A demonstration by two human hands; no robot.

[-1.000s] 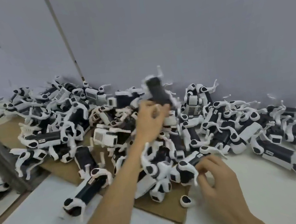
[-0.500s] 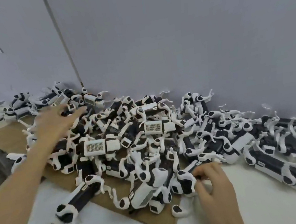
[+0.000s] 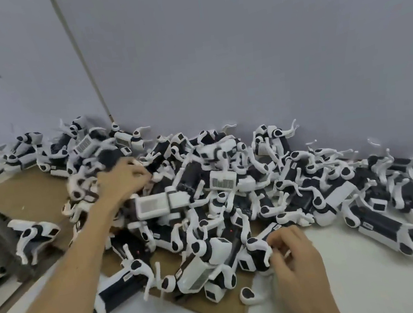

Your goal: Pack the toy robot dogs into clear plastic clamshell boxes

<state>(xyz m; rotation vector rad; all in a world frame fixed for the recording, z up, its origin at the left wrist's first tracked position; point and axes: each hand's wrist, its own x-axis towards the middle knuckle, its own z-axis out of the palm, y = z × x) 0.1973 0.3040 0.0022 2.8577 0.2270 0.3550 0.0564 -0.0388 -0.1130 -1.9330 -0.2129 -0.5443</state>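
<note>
The left hand (image 3: pixel 124 177) has come down into the far left of the pile of toy robot dogs (image 3: pixel 220 186). Half a second back it was spread flat above that same patch, and a moment before that it had a dog up in the air over the middle of the heap. Now its fingers are curled in among the bodies and legs (the blur there is too heavy for me to say whether it actually has one).

The right hand (image 3: pixel 291 252) has hardly budged. Its fingers are bent round the white leg of the near dog (image 3: pixel 256 253) at the front edge of the heap, where the cardboard sheet (image 3: pixel 29 195) gives way to the white table (image 3: pixel 375 291). The heap lies banked against the grey wall (image 3: pixel 240 60), and a loose white part (image 3: pixel 248 295) sits just in front of the right hand.

I see no clamshell box plainly, so I'd judge this is still picking out dogs, with nothing packed here yet.
</note>
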